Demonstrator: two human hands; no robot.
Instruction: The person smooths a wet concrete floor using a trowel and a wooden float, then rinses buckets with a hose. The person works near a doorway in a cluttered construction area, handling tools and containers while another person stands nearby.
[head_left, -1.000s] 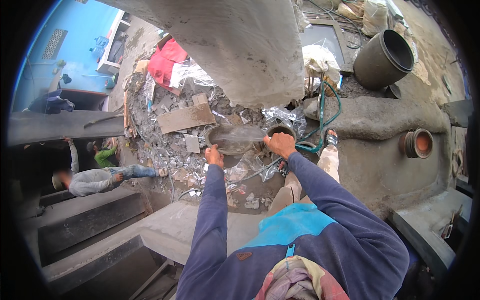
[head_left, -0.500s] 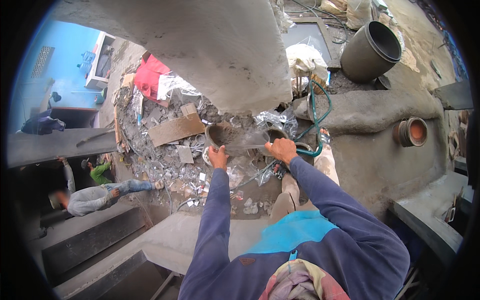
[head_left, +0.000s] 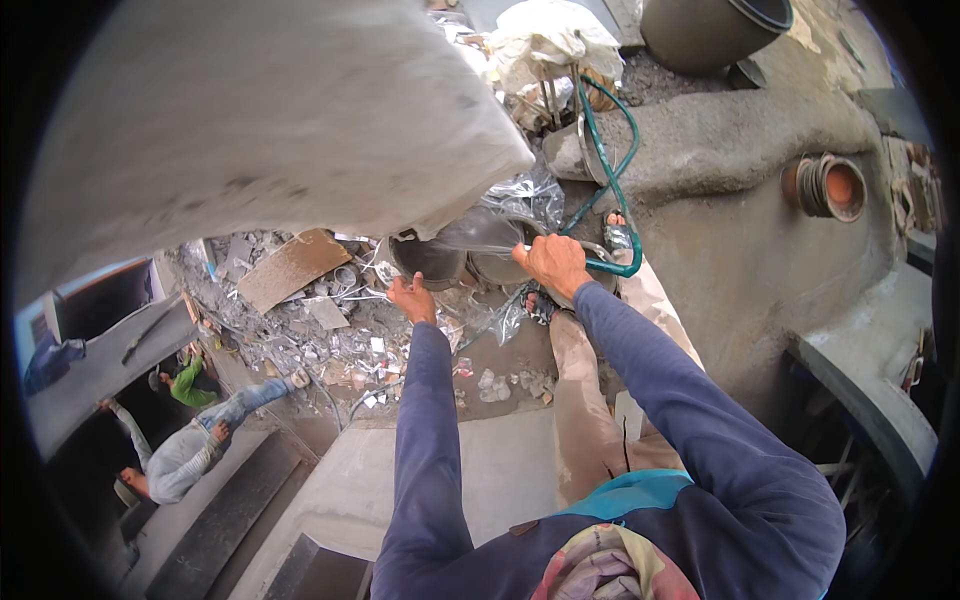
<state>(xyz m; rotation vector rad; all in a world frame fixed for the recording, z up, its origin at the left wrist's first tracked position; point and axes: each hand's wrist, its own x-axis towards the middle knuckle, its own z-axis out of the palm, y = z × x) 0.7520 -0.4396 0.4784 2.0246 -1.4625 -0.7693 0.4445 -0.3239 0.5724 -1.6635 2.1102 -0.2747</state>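
Observation:
My right hand (head_left: 556,264) grips the end of a green hose (head_left: 632,200), with clear water fanning leftward from it over grimy buckets. My left hand (head_left: 410,294) is at the near rim of the left bucket (head_left: 432,262), fingers curled at its edge. Dark wet material or water shows inside that bucket; its exact contents are unclear. Another bucket (head_left: 490,268) beside it is partly hidden by the spray and my right hand. Crumpled clear plastic (head_left: 535,200) lies just beyond them.
A pale concrete mass (head_left: 270,120) overhangs the upper left. Rubble and cardboard (head_left: 295,265) lie below it. Two co-workers, one in grey (head_left: 185,455), one in green (head_left: 188,380), are at left. A large dark pot (head_left: 700,40) and stacked terracotta pots (head_left: 828,188) are at right.
The view has shifted, with the overhang filling more of the upper left. My left hand and its bucket have moved slightly left. My right hand is higher in the picture, still on the hose.

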